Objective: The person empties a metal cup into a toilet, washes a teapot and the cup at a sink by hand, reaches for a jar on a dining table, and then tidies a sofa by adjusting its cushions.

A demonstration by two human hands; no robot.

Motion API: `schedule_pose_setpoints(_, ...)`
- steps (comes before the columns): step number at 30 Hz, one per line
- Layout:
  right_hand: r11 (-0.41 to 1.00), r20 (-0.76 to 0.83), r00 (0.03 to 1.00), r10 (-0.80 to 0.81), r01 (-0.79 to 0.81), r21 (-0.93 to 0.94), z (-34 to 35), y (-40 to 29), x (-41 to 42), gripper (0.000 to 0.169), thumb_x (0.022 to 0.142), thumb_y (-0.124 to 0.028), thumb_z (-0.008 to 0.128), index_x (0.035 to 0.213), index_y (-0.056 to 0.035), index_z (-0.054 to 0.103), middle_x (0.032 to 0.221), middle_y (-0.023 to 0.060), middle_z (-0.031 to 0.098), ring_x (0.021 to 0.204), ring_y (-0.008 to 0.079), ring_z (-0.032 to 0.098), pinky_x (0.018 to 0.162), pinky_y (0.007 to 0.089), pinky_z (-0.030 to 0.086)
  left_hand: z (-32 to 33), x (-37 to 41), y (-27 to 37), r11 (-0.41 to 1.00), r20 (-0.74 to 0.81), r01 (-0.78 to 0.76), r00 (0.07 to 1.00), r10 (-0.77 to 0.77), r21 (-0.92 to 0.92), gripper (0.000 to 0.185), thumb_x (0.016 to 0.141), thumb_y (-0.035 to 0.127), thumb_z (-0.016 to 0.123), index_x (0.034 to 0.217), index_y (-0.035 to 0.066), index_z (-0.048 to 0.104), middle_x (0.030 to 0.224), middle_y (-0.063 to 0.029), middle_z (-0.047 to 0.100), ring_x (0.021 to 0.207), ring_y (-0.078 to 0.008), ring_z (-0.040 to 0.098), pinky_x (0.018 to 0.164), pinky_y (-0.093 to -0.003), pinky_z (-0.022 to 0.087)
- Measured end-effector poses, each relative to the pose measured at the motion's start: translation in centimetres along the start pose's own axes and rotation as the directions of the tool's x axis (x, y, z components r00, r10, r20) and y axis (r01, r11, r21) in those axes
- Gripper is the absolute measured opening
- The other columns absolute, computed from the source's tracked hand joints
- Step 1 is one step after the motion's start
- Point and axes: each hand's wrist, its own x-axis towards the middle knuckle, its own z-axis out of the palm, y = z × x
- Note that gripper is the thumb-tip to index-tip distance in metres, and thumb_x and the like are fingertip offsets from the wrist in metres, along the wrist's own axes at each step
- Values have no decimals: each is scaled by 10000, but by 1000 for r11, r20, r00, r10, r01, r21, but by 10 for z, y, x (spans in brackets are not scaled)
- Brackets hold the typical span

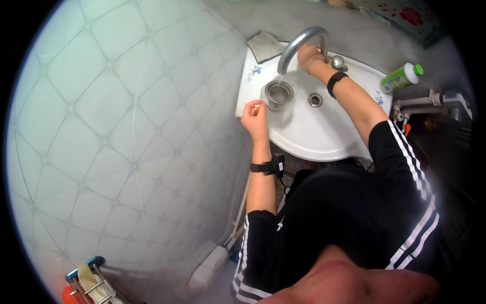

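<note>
Water runs from the curved metal faucet [302, 40] into a clear container with a metal rim [279, 92], tilted in the left part of the white sink [319, 140]. My left hand [255, 117] is at the container's left side, its fingers curled with a small orange thing between them; whether it also grips the container is unclear. My right hand [309, 57] is behind the spout, near the faucet's base, its fingers partly hidden, so I cannot tell what they touch. Right of the container lies the metal drain [315, 100].
A folded grey cloth [264, 46] lies on the sink's back left corner. A metal knob [337, 61] stands right of the faucet. At the right rim is a white and green bottle [400, 78], with pipes [417, 102] below it. A tiled wall [152, 114] borders the left side.
</note>
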Motion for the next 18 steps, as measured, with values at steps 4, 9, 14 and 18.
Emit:
schedule_pose_setpoints(4,990,-32,998,-46,41,-137,17,17,27,302,822,-171,489,1037,34,546,1020,214,592,965,327,585,763,404,501,-3,-9,3,998,22,-35,999,36,-48,66,741,-19,617,777,14,573,604,56,467,529,-8,378,483,-166,283)
schedule_pose_setpoints(9,964,-160,987,-11,53,259,7,32,-16,269,809,-205,534,917,35,590,885,188,633,789,275,641,682,367,502,-22,-23,-12,990,1,-44,999,44,-131,98,736,-58,603,797,8,563,654,29,514,565,-19,437,514,-161,339)
schedule_pose_setpoints(14,477,-83,954,-287,217,852,-28,1,-140,245,813,-233,559,857,7,587,673,91,606,603,133,605,569,260,461,-20,-33,-33,986,61,1,998,10,-166,102,737,-64,598,800,3,555,683,11,534,585,-28,470,539,-165,377)
schedule_pose_setpoints(18,494,-371,779,-505,614,616,-3,-2,-162,201,801,-222,551,843,-31,600,739,114,613,724,258,580,658,342,449,8,-40,-36,984,129,5,991,18,-178,102,738,-67,595,806,-3,554,691,6,541,585,-28,471,539,-164,374)
